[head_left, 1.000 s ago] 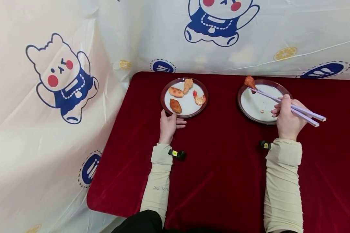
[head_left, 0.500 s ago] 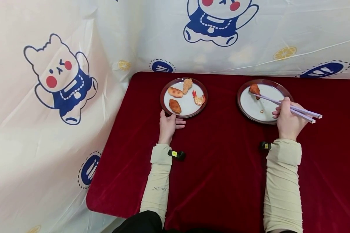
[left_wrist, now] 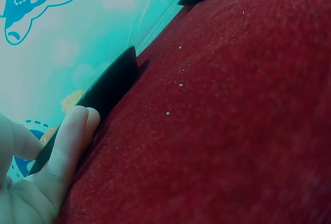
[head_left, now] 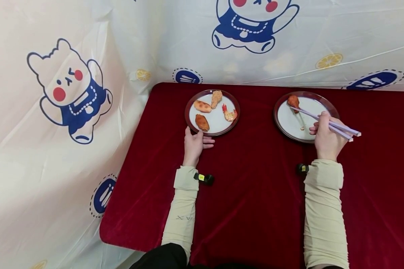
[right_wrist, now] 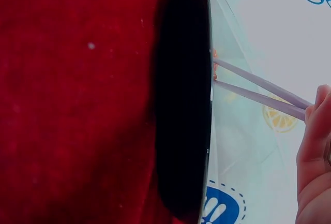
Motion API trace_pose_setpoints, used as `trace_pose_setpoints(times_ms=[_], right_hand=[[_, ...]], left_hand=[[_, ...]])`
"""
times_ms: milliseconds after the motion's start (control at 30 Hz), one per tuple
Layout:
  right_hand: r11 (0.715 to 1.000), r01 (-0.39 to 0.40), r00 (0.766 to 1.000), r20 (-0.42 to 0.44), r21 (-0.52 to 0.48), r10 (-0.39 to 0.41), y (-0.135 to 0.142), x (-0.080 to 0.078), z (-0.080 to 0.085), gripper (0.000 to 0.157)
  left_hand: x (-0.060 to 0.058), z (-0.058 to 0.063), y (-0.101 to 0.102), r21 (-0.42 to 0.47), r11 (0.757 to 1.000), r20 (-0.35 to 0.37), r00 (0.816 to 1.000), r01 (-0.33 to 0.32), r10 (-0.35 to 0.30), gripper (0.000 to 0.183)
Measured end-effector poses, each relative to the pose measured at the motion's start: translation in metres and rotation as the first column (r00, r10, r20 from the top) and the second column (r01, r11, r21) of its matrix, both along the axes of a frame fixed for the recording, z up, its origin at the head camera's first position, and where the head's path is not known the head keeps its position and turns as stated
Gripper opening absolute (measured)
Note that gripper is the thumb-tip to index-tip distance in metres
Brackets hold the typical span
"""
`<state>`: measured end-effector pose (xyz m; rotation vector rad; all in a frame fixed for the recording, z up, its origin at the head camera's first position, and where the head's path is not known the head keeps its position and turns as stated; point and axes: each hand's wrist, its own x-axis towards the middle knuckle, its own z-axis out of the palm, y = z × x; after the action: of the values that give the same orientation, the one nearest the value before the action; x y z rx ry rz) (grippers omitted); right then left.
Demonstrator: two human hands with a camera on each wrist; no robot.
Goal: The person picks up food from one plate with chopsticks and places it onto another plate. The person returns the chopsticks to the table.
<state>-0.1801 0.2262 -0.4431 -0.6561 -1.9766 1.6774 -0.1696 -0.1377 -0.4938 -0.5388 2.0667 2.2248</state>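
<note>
My right hand [head_left: 330, 137] holds a pair of pale purple chopsticks [head_left: 343, 130] over the right plate [head_left: 279, 123], a white one with a brown rim. Their tips meet a reddish-brown drumstick [head_left: 293, 101] at that plate's far left; the right wrist view shows the tips [right_wrist: 216, 61] slightly apart beside a sliver of red above the rim. The left plate [head_left: 189, 121] carries a breaded drumstick [head_left: 217, 98], a browned oval piece [head_left: 202, 106], a shrimp [head_left: 229, 113] and a chicken wing [head_left: 202, 122]. My left hand [head_left: 193, 146] touches its near rim with extended fingers.
A dark red velvety cloth [head_left: 249, 194] covers the table. A tiny crumb [head_left: 302, 128] lies on the right plate. White curtains with cartoon prints [head_left: 84, 93] hang behind and to the left. Each wrist wears a small black camera [head_left: 207, 179].
The drumstick has moved right and down from the right plate's far left rim onto its white surface. The right hand has since shifted slightly left with the chopsticks. The left hand stays on its plate.
</note>
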Motion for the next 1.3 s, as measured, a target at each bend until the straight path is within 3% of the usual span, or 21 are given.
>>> trace_pose_setpoints(times_ms=[500, 900, 1300], right_hand=[[1.0, -0.001, 0.999, 0.033, -0.014, 0.002, -0.002, -0.002, -0.003, 0.028], [0.983, -0.061, 0.993, -0.11, -0.176, 0.042, -0.006, 0.003, 0.007, 0.02], [0.976, -0.053, 0.996, -0.081, -0.209, 0.036, 0.0, 0.004, 0.01, 0.02]], left_hand=[[-0.001, 0.001, -0.002, 0.024, 1.0, 0.026, 0.999, 0.018, -0.019, 0.075], [0.0, 0.001, 0.0, 0.014, 1.0, -0.017, 1.0, -0.012, 0.012, 0.074], [0.0, 0.001, 0.0, 0.006, 1.0, -0.003, 1.0, 0.005, -0.005, 0.074]])
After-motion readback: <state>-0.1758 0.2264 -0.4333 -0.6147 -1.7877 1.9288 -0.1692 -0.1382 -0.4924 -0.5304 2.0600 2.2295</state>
